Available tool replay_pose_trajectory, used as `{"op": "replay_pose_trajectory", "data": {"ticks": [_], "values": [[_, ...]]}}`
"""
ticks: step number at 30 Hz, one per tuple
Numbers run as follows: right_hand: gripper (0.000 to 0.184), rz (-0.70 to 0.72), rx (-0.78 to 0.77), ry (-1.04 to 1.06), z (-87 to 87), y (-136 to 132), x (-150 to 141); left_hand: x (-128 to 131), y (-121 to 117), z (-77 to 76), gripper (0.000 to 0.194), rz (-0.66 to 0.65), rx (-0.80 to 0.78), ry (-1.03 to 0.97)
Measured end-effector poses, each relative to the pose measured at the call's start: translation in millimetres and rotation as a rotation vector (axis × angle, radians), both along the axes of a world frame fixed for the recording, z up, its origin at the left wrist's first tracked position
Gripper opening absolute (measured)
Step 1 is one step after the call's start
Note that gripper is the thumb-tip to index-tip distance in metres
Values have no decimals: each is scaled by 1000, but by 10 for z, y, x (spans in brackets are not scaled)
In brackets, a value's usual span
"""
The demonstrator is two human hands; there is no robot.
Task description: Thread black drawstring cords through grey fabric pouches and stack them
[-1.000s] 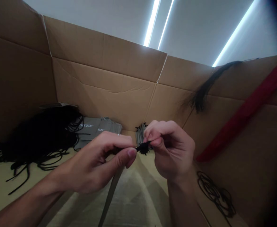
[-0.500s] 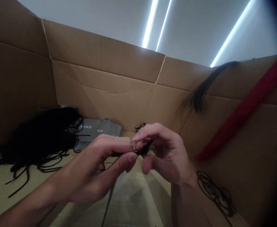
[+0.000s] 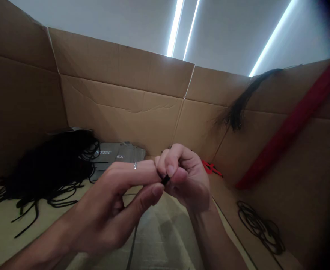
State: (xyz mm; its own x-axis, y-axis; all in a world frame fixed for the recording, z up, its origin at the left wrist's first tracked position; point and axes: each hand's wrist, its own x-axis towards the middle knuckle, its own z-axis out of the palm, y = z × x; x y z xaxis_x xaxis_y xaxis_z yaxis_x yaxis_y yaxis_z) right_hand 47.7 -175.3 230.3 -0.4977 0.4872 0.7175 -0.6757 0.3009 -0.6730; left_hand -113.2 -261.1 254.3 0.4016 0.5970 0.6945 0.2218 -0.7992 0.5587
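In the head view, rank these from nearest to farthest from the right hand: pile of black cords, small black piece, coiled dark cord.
As seen from the right hand:
1. Small black piece, at its fingertips.
2. Coiled dark cord, lower right.
3. Pile of black cords, well to the left.

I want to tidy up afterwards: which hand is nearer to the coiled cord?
Right. The right hand is left of the coiled cord and higher in the picture; the left hand is farther left. Neither touches it.
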Motion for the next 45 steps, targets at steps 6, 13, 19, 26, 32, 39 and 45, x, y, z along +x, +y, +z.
{"op": "replay_pose_trajectory", "data": {"ticks": [6, 13, 19, 26, 32, 39, 45], "values": [[51, -331, 355, -347, 164, 250, 315, -126, 164, -111, 40, 5, -96, -135], [12, -496, 501, -885, 184, 528, 564, -201, 259, -102, 42, 30, -103, -254], [10, -953, 511, -815, 183, 489, 501, -74, 375, -174, 37, 826, 394, 65], [17, -830, 693, -564, 125, 284, 191, -47, 599, -430, 35, 750, 459, 304], [5, -869, 490, -326, 78, 248, 217, -107, 462, -236, 18, 629, 302, 138], [10, -697, 408, -295, 131, 100, 253, -16, 369, -229, 11, 506, 396, 25], [17, -733, 432, -296, 189, 100, 348, -21, 348, -197, 9, 544, 413, 12]]}}
